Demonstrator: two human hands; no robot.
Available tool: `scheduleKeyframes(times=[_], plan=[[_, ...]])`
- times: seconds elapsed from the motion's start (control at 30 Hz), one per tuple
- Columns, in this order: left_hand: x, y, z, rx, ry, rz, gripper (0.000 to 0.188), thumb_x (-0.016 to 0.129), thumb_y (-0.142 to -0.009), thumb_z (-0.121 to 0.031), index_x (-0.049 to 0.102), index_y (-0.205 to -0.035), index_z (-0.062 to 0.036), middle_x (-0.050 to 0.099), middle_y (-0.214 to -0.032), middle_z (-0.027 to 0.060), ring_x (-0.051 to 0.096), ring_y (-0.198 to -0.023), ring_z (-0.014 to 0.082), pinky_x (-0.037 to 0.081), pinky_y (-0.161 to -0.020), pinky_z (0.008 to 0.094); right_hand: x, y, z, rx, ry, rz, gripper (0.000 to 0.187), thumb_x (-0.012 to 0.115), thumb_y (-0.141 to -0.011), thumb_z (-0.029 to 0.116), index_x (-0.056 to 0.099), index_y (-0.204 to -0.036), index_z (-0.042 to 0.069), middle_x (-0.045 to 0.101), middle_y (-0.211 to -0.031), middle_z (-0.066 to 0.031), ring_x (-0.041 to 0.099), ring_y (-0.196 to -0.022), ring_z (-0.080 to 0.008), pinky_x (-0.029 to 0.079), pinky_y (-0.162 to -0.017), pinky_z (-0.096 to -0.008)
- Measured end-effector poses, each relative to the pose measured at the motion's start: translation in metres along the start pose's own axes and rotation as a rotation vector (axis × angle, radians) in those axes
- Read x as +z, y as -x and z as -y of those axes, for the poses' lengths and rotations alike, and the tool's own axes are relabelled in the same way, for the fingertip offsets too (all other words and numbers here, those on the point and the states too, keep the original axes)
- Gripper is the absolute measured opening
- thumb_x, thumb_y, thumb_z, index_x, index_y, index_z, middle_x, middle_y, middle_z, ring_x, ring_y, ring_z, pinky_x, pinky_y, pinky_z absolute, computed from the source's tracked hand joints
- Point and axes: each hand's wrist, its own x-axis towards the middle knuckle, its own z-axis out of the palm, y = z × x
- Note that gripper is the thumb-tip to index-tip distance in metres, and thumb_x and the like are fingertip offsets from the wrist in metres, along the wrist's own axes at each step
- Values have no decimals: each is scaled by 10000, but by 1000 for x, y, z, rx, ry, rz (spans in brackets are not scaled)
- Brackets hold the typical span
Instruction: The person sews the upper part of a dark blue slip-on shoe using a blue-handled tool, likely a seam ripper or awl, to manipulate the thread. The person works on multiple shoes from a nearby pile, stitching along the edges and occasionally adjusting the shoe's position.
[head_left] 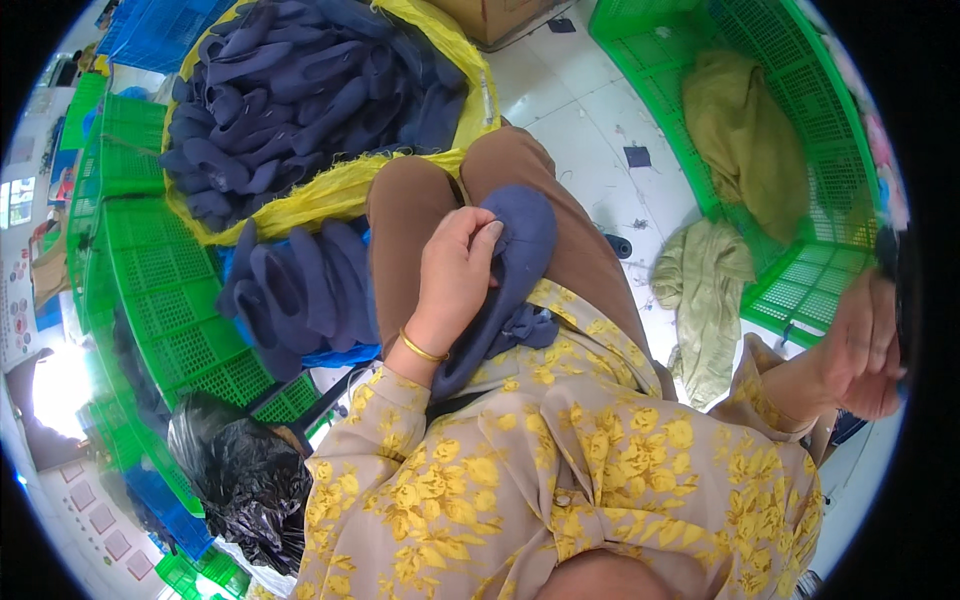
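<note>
Wears a yellow-flowered shirt [620, 440], with a black plastic bag [245, 470] beside the left elbow. Holds a navy slipper [528, 240] lengthwise over the lap and brown trousers [600, 275], rounded end away from the body. Pinches the edge of its opening in the left hand [460, 270], with a narrow grip between thumb and fingers; below, on the lap, a crumpled navy scrap [525, 332]. Has the right hand [862, 350] out near the right rim, with fingers bent; impossible to tell whether holding anything.

Left of the knees: several navy slippers [325, 280] side by side. At right, on tiled floor [560, 85]: pale green cloth [705, 300] beside a green crate [800, 292] containing olive cloth [745, 150]. Beyond the knees: yellow sack [320, 197] full of navy slippers.
</note>
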Motion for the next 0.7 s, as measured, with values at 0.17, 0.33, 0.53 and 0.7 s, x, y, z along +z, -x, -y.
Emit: scheduleKeyframes(times=[0.17,0.33,0.53,0.7], plan=[[2,0,-5,365,-301,-68,79,654,-897,-68,585,-899,-28,539,-771,63,508,-614,110,451,-551,279,5,-22,2,424,-277,941,247,482,-961,142,616,-1068,-35,632,-777,-108,612,-659,-227,484,-599,-326],[-12,-4,-36,-21,-274,177,188,698,-847,-165,638,-811,9,589,-766,118,586,-698,209,480,-657,297,-11,-9,-4,415,-548,1368,156,556,-937,33,693,-978,-32,675,-981,-195,703,-884,-279,588,-770,-321],[-16,-15,-37,89,-278,381,202,699,-798,-156,660,-801,41,612,-811,141,601,-746,237,485,-711,331,41,4,-50,233,-542,1466,142,554,-938,49,684,-952,-7,649,-1010,-182,660,-799,-244,551,-748,-309],[-41,-5,-46,-204,-6,473,55,627,-912,-55,650,-944,-18,599,-870,-61,518,-809,14,443,-725,192,49,15,-123,214,539,843,327,559,-769,-35,674,-1051,84,664,-871,-96,632,-766,-271,501,-679,-358]])
